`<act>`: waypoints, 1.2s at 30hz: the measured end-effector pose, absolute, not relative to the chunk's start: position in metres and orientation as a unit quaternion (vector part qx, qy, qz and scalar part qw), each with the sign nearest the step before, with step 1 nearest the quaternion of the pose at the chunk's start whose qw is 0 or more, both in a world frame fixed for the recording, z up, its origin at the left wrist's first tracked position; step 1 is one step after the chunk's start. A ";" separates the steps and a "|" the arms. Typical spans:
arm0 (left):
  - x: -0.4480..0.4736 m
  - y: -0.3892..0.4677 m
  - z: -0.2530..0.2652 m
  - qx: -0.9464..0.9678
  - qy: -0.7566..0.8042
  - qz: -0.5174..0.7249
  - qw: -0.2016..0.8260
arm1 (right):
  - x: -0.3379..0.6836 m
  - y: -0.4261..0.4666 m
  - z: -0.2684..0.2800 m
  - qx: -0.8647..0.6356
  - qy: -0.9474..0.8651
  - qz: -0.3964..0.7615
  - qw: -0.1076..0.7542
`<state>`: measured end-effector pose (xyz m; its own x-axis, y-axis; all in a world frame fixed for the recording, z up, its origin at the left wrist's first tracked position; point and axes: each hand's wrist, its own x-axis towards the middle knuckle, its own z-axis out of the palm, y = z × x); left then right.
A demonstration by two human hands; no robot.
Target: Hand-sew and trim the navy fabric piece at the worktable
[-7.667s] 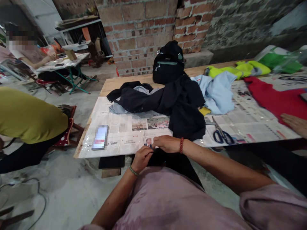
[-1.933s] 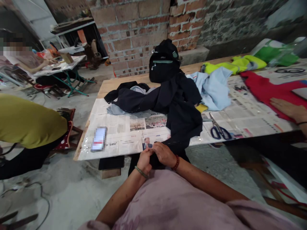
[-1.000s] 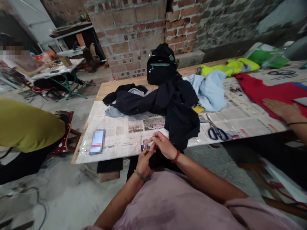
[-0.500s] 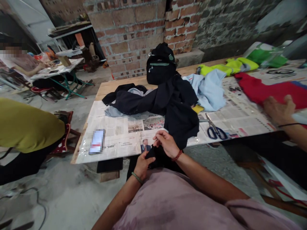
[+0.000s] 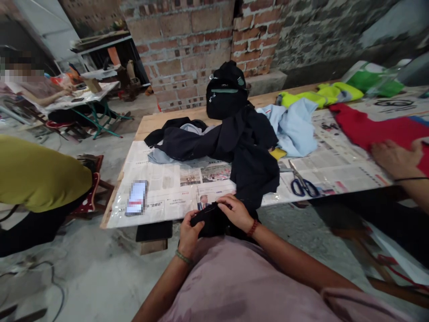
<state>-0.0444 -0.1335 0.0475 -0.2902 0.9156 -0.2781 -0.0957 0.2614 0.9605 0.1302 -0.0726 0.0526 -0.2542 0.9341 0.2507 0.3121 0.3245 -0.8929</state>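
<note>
A piece of black cloth (image 5: 212, 220) is stretched between my two hands at the table's near edge, above my lap. My left hand (image 5: 190, 233) pinches its left end, thumb on top. My right hand (image 5: 237, 214) grips the other end, thumb and fingers closed on the fabric's upper edge. Whether a needle or thread is in my fingers is too small to tell. Just beyond my right hand, a dark navy garment (image 5: 253, 172) hangs toward the table edge and spreads back across the table.
Blue-handled scissors (image 5: 303, 184) lie right of the garment, a phone (image 5: 136, 197) at left on the newspaper-covered table (image 5: 167, 179). Behind stand a black backpack (image 5: 226, 91) and light blue cloth (image 5: 295, 127). At right, another person's hand (image 5: 397, 156) rests on red cloth (image 5: 378, 125).
My right hand has come down onto the black cloth and now grips it. My left hand has shifted left, so the cloth is drawn out between them. The other person's hand at right has flattened.
</note>
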 end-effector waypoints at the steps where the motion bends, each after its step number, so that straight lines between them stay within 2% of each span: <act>1: -0.046 -0.133 0.048 0.331 0.624 0.512 0.489 | 0.131 -0.072 0.053 -0.422 -0.725 0.381 0.389; 4: -0.049 -0.131 0.051 0.328 0.637 0.513 0.473 | 0.137 -0.074 0.052 -0.387 -0.783 0.350 0.340; 7: -0.052 -0.129 0.052 0.331 0.650 0.514 0.451 | 0.152 -0.073 0.045 -0.437 -0.812 0.201 0.330; 9: -0.055 -0.127 0.052 0.341 0.653 0.513 0.440 | 0.167 -0.066 0.039 -0.475 -0.823 0.104 0.293; 11: -0.059 -0.125 0.051 0.354 0.657 0.509 0.429 | 0.183 -0.056 0.031 -0.504 -0.824 0.060 0.254; 14: -0.065 -0.121 0.050 0.356 0.652 0.511 0.432 | 0.207 -0.036 0.020 -0.525 -0.814 0.087 0.232; 19: -0.070 -0.114 0.052 0.316 0.609 0.509 0.520 | 0.233 -0.002 0.016 -0.510 -0.797 0.189 0.264; 26: -0.069 -0.109 0.053 0.291 0.587 0.494 0.571 | 0.233 0.016 0.010 -0.530 -0.784 0.204 0.250; 30: -0.067 -0.110 0.055 0.227 0.532 0.496 0.648 | 0.229 0.005 0.007 -0.559 -0.771 0.157 0.262; 34: -0.065 -0.110 0.056 0.169 0.494 0.516 0.679 | 0.212 -0.022 0.032 -0.543 -0.764 0.035 0.348; 36: -0.065 -0.109 0.057 0.155 0.487 0.524 0.681 | 0.193 -0.041 0.046 -0.500 -0.775 0.050 0.384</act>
